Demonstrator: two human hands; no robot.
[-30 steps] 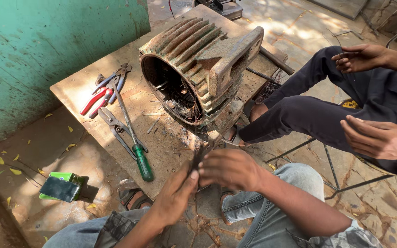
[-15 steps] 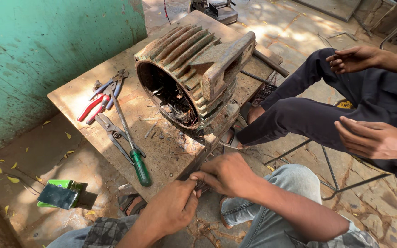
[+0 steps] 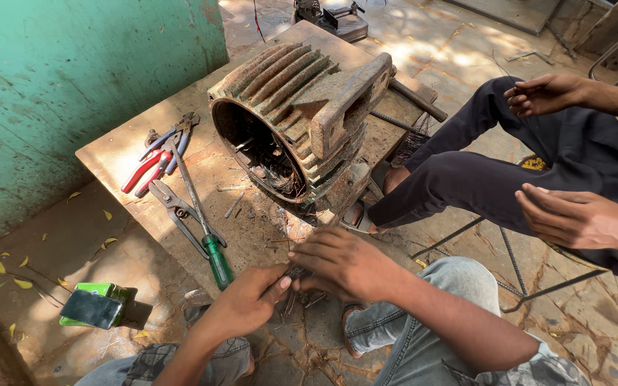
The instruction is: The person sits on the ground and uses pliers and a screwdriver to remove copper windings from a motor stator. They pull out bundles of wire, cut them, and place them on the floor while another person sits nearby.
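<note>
Both hands, left hand (image 3: 248, 300) and right hand (image 3: 341, 261), pinch a bundle of thin wires (image 3: 296, 275) at the bench edge, six o'clock of the rusty motor housing (image 3: 302, 118), where tangled winding remains inside, so stripping looks unfinished.

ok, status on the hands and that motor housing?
Left hand and right hand pinch small wire bits at bench edge. Rusty motor housing untouched. Green-handled screwdriver beside left hand.

Left hand (image 3: 248, 300) pinching, right hand (image 3: 341, 261) curled, fingertips meeting
</note>
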